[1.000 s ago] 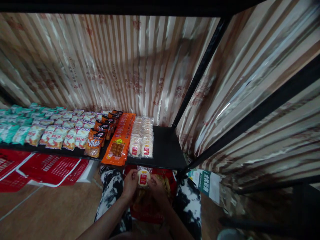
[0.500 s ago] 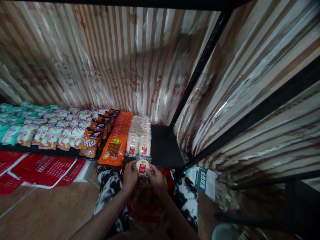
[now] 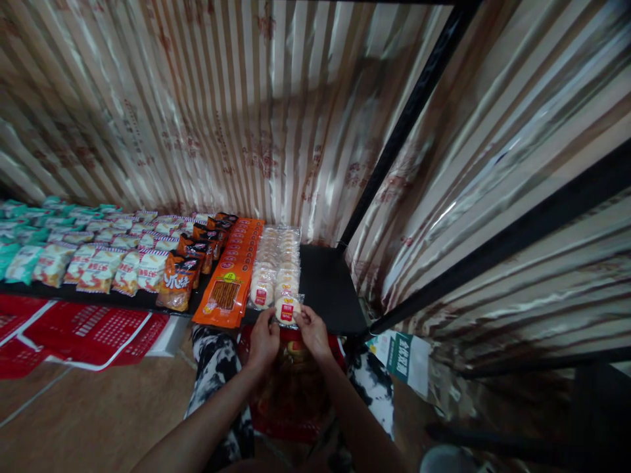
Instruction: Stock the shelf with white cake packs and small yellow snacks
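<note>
Between my hands is a clear packet of round white crackers [image 3: 287,311] with a red label. My left hand [image 3: 265,338] pinches its left edge and my right hand [image 3: 312,333] its right edge. The packet is at the front of the right-hand row of cracker packets [image 3: 287,263], partly overlapping the front one. A second row of cracker packets [image 3: 263,282] lies just to its left. Beside that row are flat orange snack bags [image 3: 229,276] with a window showing brown sticks. Below my hands, between my knees, is a red basket [image 3: 290,420] with packets inside, dimly seen.
Orange-black bags [image 3: 178,279], white bags [image 3: 101,269] and teal bags [image 3: 22,263] line the black shelf [image 3: 328,289] leftward. A black post [image 3: 394,141] rises at the shelf's back right corner. Red baskets [image 3: 93,332] stand on the floor at left. Striped sheeting [image 3: 197,105] hangs behind.
Both hands have moved forward and slightly up with the cracker packet, from in front of the shelf edge to over the front of the right-hand row.
</note>
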Demonstrator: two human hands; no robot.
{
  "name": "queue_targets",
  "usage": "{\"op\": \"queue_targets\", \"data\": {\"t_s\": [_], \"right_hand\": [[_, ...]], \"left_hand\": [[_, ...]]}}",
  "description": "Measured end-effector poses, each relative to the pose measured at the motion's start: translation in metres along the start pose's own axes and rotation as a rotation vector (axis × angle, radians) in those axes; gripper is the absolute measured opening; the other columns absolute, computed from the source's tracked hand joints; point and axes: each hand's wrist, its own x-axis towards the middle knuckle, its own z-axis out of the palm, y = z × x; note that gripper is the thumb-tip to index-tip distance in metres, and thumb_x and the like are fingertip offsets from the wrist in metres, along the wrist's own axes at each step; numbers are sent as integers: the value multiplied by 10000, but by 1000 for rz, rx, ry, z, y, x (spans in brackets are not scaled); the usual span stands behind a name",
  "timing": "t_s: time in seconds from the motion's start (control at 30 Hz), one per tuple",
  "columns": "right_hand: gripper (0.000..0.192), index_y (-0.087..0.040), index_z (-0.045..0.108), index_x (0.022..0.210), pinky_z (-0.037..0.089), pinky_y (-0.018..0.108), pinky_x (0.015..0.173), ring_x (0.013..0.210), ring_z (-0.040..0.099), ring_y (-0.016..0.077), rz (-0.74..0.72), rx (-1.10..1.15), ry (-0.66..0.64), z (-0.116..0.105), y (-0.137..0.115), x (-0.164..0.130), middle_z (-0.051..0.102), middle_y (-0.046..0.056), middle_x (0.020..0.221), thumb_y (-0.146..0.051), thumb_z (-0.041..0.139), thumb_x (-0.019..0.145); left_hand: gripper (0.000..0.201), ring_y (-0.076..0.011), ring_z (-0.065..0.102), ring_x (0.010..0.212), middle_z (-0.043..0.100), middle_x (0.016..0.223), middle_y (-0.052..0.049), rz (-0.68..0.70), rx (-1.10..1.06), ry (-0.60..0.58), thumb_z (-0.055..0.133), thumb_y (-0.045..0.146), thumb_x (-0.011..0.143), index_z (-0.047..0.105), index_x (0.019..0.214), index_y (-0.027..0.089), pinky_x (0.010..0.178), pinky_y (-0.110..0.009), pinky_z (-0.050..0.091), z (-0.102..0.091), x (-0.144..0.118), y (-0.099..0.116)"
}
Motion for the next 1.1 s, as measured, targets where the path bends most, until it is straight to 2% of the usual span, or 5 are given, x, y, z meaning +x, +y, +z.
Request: {"op": "queue_targets", "data": {"t_s": [0.3,0.5,0.63,0.8,1.1], "right_hand": [[304,-214,650,879,522,296,665,697,653,187,6,-40,61,2,-4,9,709,13,773,-446,565,702],[252,-203,631,847,514,286,683,688,631,163,-8,-16,55,7,5,17,684,11,778,-390,555,696],[218,-179,643,820,507,300,700,689,612,166,-46,-156,101,7,4,21,641,30,789,-331,589,674],[207,-173,658,865,511,295,691,704,609,173,-133,-293,122,7,-1,20,594,42,803,-279,578,706],[294,-168,608,992,540,310,657,761,607,195,-177,-284,159,12,1,18,600,78,904,-265,566,717]], "left_hand": [[367,-191,526,1180,594,1239,-83,80,26,3,444,70,739,630,1040,165,1070,-383,371,4,3,-8],[392,-201,524,1187,589,1243,-124,145,133,-72,418,57,751,631,1075,111,1068,-376,379,7,6,-9],[411,-211,516,1195,573,1264,-129,166,218,-108,402,46,754,627,1093,100,1059,-391,390,7,7,-8],[421,-211,517,1194,574,1262,-121,197,246,-104,400,32,739,635,1078,113,1048,-398,406,9,6,-13],[426,-203,526,1188,571,1272,-106,222,264,-107,378,30,739,654,1045,135,1036,-391,429,13,7,-20]]}}
